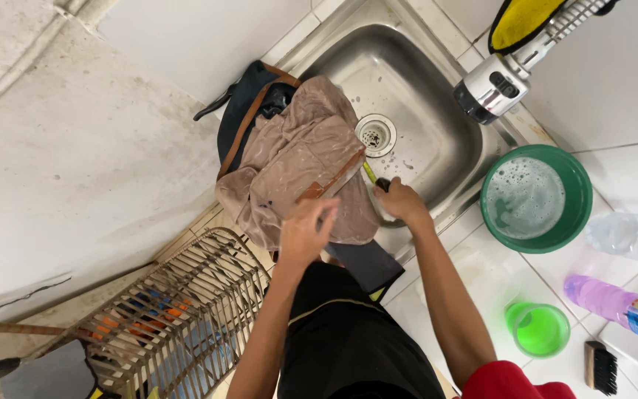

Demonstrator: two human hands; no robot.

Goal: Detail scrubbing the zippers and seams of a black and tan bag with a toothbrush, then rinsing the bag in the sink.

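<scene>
A wet tan bag [297, 159] with brown straps and dark navy parts lies draped over the left rim of a steel sink [437, 140]. My left hand [306, 230] presses flat on the bag's lower flap near a brown strap. My right hand [400, 199] is closed around a small brush with a yellow-green handle [371, 174], its tip against the bag's right edge. The drain [375, 133] shows just beyond the bag.
A green basin of soapy water [534, 198] sits right of the sink. A green cup [539, 329], a purple bottle [618, 304], a clear bottle [633, 236] and a black brush [601, 367] lie on the tiled counter. The faucet head [493, 87] hangs above. A wire rack [179, 318] stands lower left.
</scene>
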